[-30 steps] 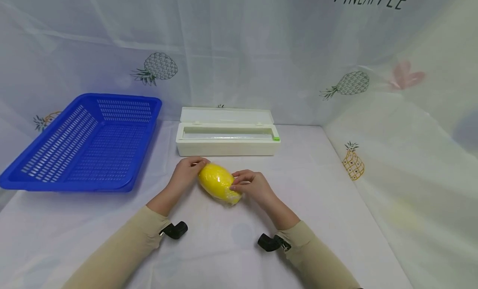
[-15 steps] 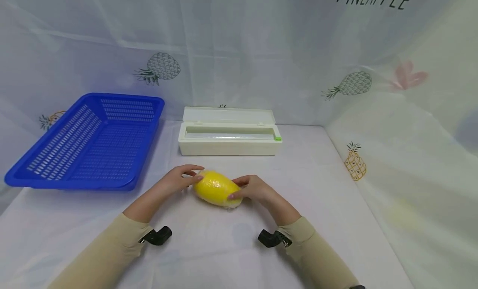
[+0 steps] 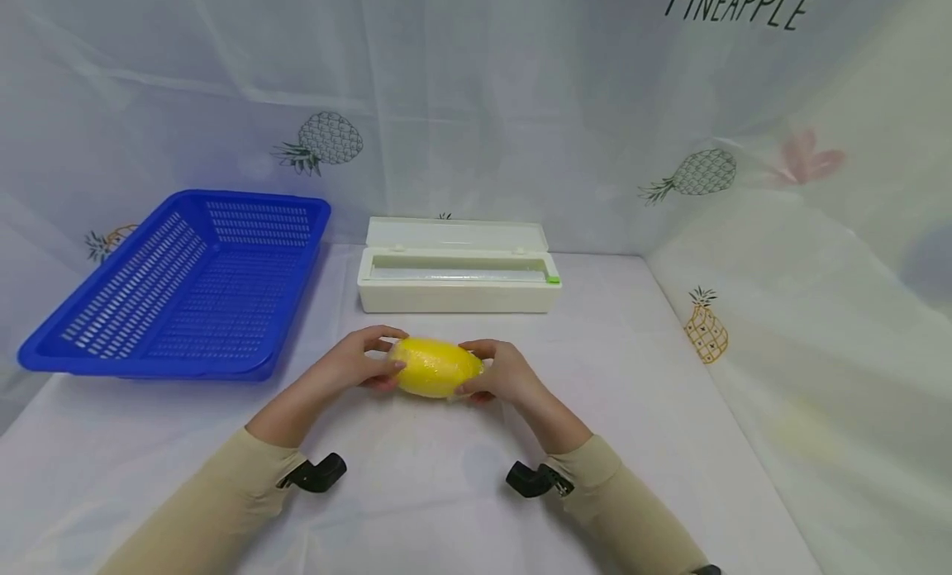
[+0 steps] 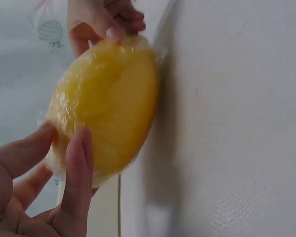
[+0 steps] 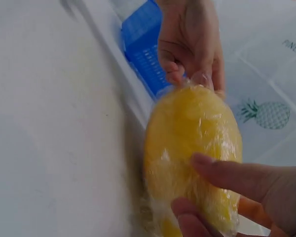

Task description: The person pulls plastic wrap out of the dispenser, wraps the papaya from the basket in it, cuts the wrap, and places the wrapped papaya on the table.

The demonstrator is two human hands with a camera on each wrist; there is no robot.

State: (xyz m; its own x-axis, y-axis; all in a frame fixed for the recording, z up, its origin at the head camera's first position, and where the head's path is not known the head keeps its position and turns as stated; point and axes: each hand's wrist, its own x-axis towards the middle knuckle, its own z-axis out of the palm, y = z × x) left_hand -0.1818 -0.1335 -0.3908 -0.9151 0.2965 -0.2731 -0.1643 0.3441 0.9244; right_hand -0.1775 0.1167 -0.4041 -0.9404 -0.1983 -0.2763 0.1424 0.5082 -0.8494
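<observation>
Both hands hold a yellow oval fruit (image 3: 434, 367) wrapped in crinkled, shiny cling film. Its exact kind is hard to tell. My left hand (image 3: 351, 362) grips the left end, thumb on the near side and fingers round the back. At the opposite end my right hand (image 3: 507, 373) pinches with thumb and fingers. The left wrist view has the wrapped fruit (image 4: 106, 106) close beside the table surface; whether it touches cannot be made out. In the right wrist view, loose film bunches around the lower end of the fruit (image 5: 192, 133).
Behind the hands stands a white cling film box (image 3: 459, 297), its clear lid (image 3: 457, 235) raised and a roll inside. A blue perforated basket (image 3: 286, 298) is at the left. White pineapple-print cloth (image 3: 521, 112) hangs at the back and right of the white-covered table (image 3: 416, 492).
The fruit has turned from slanting down to the right to nearly level. My left hand shifted left and took a fuller grip on its end; the right hand stays on its end.
</observation>
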